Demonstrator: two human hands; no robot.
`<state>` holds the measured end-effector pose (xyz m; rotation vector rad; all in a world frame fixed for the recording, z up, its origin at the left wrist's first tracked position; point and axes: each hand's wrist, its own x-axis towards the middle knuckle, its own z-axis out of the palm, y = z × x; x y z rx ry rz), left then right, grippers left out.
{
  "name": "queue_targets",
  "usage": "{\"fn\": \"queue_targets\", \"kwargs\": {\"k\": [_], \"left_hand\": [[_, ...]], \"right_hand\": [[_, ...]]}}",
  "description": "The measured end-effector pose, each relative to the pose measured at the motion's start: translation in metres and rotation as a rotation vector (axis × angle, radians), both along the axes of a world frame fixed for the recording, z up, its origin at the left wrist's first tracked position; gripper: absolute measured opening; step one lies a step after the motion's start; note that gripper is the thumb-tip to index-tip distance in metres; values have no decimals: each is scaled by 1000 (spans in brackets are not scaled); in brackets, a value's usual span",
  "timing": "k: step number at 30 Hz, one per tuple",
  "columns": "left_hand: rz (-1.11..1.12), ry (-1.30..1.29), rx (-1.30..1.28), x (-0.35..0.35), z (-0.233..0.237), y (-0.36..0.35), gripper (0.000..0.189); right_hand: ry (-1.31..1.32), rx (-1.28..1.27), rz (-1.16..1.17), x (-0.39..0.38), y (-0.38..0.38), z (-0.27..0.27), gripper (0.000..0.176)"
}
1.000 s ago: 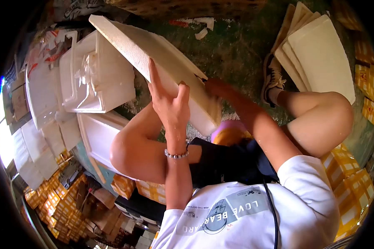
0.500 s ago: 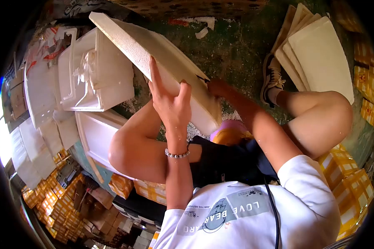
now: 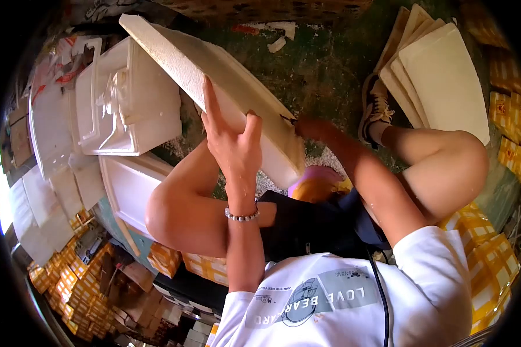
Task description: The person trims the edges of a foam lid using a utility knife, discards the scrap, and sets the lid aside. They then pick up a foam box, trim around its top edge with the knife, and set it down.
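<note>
A white foam lid [image 3: 185, 61] with a raised rim stands tilted between my knees, its lower end near my lap. My left hand [image 3: 233, 141], a beaded bracelet at the wrist, grips the lid's near side, with the index finger stretched up along the foam. On the far side my right hand [image 3: 315, 128] is closed around a small dark tool with a thin blade [image 3: 287, 119]; the tip is right at the lid's rim. Most of its handle is hidden in the fingers. Below the lid's lower end sits a purple and yellow item [image 3: 318, 184].
Foam boxes [image 3: 156, 98] stand at the left, one holding torn scraps. Several foam panels [image 3: 446, 75] lean together at the right, beside my shoe [image 3: 376, 110]. Yellow-checked cartons [image 3: 483, 248] line both sides. White crumbs and scraps [image 3: 276, 45] litter the green floor.
My right hand has drawn slightly away from the lid along its rim, and more of the dark blade shows. The left hand keeps its hold; the whole view has shifted a little left.
</note>
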<state>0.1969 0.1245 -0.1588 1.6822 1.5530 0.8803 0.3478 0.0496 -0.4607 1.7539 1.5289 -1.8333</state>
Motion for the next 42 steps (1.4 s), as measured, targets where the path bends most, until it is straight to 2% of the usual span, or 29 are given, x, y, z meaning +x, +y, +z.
{"fn": "queue_targets", "kwargs": {"k": [4,6,7,9,10,12,13,15,16,18,19,21,22,24,25,27,28,30,33,36,37,39,40,42], "left_hand": [[-1,-25,-3,1,-2,1,87],[-3,-12,14,3,2,1,87],[-3,-16,12,3,2,0,87],[-2,14,-11,4,3,-1,87],[1,7,-7,7,4,-1,87],[12,-8,-56,11,9,-3,87],[9,-7,-56,10,9,-5,87],[10,-56,-42,6,2,-2,86],[8,-58,-41,4,0,-1,86],[-16,-14,79,0,-4,-1,86],[-15,-11,73,0,-4,-3,86],[-1,-6,-9,3,3,-2,86],[-2,-6,-11,3,3,-1,86],[8,-21,-8,3,3,-1,86],[7,-21,-12,2,2,0,86],[16,-75,-35,-3,-1,0,86],[20,-73,-41,-4,-1,-1,86],[33,-72,-64,-1,4,-1,86],[-4,28,35,0,4,0,86],[-4,24,15,1,4,1,86],[-1,28,13,1,3,0,86],[-15,-39,-8,0,-1,1,86],[-16,-37,-8,1,-1,1,86],[-5,-26,-13,4,1,1,86]], "right_hand": [[-23,50,-38,9,-6,19,32],[-140,-38,137,20,-3,40,31],[-144,-40,138,22,-10,19,31],[-8,123,273,28,-27,-46,32],[-15,126,276,28,-21,-26,32],[-112,-23,152,20,-6,42,40],[-111,-23,149,21,-7,54,40],[-107,-144,19,25,-6,62,28],[-109,-144,16,31,-11,54,28],[42,112,392,45,-25,31,28],[46,107,393,46,-31,28,28],[-65,154,549,49,-33,73,33],[-64,152,548,49,-36,90,33],[-56,-90,-108,46,-47,115,38],[-56,-94,-108,46,-55,116,38],[20,167,-187,50,-76,108,40],[21,160,-183,48,-86,100,40],[5,323,-201,40,-98,92,41],[-51,188,-250,27,-97,105,43],[-23,73,-299,13,-86,109,41],[-20,70,-296,9,-90,94,41],[-20,480,39,-2,-94,59,41],[-18,481,37,-5,-93,51,41],[-34,62,-400,-12,-82,54,39]]}}
